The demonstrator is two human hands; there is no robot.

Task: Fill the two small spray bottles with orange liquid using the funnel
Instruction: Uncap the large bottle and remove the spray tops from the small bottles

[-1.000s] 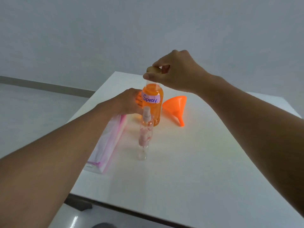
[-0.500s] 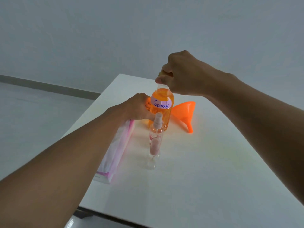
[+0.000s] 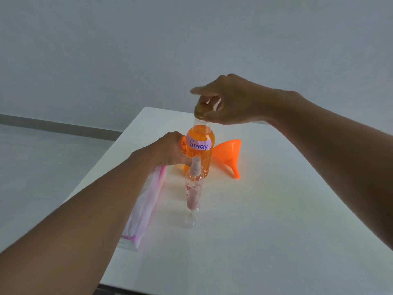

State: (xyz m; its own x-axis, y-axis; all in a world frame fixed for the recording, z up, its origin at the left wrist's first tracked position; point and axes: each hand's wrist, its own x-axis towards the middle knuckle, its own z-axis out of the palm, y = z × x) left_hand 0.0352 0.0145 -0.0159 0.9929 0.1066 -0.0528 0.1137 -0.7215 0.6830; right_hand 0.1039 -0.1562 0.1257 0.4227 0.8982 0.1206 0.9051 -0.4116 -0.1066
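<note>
A large clear bottle of orange liquid [image 3: 200,155], labelled "Spray", stands upright on the white table [image 3: 265,220]. My left hand [image 3: 170,151] grips its body from the left. My right hand [image 3: 225,101] hovers over its gold cap [image 3: 201,111], thumb and fingers loosely around the cap and partly spread. Two small clear spray bottles stand in a row in front of it: the far one [image 3: 194,177] has a white pump, the near one [image 3: 192,211] overlaps it. An orange funnel [image 3: 228,156] lies on its side just right of the big bottle.
A flat white packet with pink edges [image 3: 146,205] lies under my left forearm along the table's left edge. A grey wall stands behind the table, and grey floor lies to the left.
My right hand's fingers have loosened and spread on the cap, which now shows between them. The view has shifted so the table sits lower and more to the right.
</note>
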